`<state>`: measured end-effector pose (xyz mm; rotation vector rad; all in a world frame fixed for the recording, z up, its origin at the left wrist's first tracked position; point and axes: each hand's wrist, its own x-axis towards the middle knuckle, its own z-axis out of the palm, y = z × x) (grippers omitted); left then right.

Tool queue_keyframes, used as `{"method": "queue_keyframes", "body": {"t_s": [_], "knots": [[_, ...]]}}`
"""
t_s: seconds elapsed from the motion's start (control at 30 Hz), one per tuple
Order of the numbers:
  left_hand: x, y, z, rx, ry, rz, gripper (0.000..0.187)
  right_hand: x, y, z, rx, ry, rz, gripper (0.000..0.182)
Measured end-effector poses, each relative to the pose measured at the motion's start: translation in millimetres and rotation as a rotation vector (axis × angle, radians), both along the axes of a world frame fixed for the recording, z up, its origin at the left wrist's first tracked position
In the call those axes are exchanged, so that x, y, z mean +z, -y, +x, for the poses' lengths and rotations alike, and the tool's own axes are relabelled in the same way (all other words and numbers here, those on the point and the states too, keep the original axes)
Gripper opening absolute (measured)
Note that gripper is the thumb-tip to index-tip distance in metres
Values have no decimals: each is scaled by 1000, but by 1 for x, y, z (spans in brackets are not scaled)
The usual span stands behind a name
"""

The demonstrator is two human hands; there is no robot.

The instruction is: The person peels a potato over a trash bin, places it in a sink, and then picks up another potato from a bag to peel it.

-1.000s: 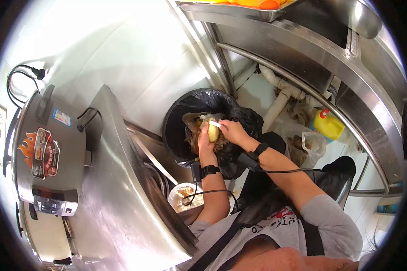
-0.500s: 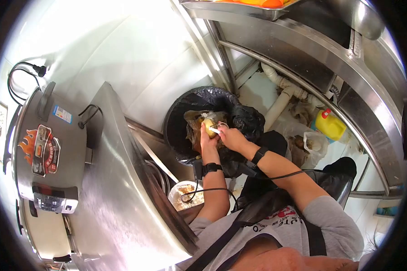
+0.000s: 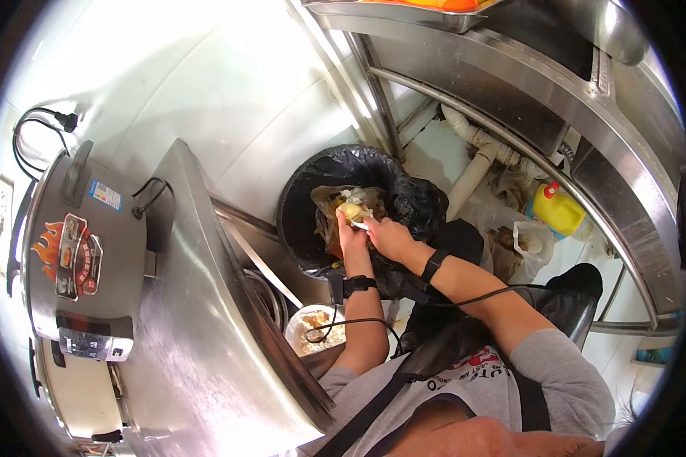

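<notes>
My left hand [image 3: 351, 238] is closed around a pale yellow, peeled-looking potato [image 3: 351, 210], holding it over a bin lined with a black bag [image 3: 296, 183]. In my right hand [image 3: 389, 238] is a peeler [image 3: 360, 225], of which only a small white part shows; it is against or very near the potato's lower side. My right fingers hide the rest of the tool. Below both hands, brownish bag material and scraps [image 3: 328, 202] lie inside the bin.
To the left stands a steel counter [image 3: 183, 289] with a large grey electric cooker [image 3: 91, 236]. A white tub of pale scraps [image 3: 312, 343] sits by my left forearm. White pipes [image 3: 469, 179], a yellow bottle [image 3: 559, 209] and plastic bags [image 3: 530, 247] lie under the right-hand steel sink frame.
The potato has turned from upright to lying more sideways in my left hand. My right hand and the peeler have shifted slightly down along it.
</notes>
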<state>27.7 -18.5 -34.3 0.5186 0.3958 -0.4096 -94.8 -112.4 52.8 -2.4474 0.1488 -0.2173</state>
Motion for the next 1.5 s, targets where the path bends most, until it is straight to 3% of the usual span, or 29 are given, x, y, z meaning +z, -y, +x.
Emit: {"method": "queue_keyframes", "body": {"t_s": [0.13,0.2,0.37,0.47,0.57,0.6,0.67,0.8,0.87,0.93,0.97,1.1,1.13,1.23,1.3,1.47,1.5], "knots": [[7,-6,-4,43,-23,62,49,-8,4,3,118,-82,-16,20],[15,-10,-5,-50,64,101,46,-12,6,7,131,-77,20,20],[36,-16,-2,-36,-52,145,39,7,17,13,-217,173,421,25],[43,-12,-6,-95,-36,277,42,25,31,13,-268,8,610,30],[58,-3,-16,-194,0,398,48,13,34,22,-277,16,641,30],[61,1,-19,-230,35,508,50,7,33,24,-281,17,641,30],[30,0,-4,-299,75,483,50,0,31,26,-241,133,620,30],[16,1,1,-285,192,426,51,9,31,18,-216,146,550,28],[20,-2,-2,-263,198,460,52,15,30,11,-88,88,437,25],[35,-5,-7,-158,38,386,53,-1,21,0,206,-38,242,24],[46,-3,-12,-158,-33,368,55,-6,12,-8,145,8,344,23],[14,-8,4,-88,61,295,54,1,18,-5,29,36,399,23],[29,-9,-5,-153,-21,409,53,0,22,2,-33,43,445,23],[33,0,-7,-208,210,540,48,2,26,12,-180,214,426,28],[33,7,-7,-214,184,532,50,-1,25,15,-205,287,407,27],[14,-6,2,-89,6,394,62,-14,9,-1,160,16,205,22],[16,-8,3,-127,-27,366,60,-10,9,-2,138,11,237,22]]}}
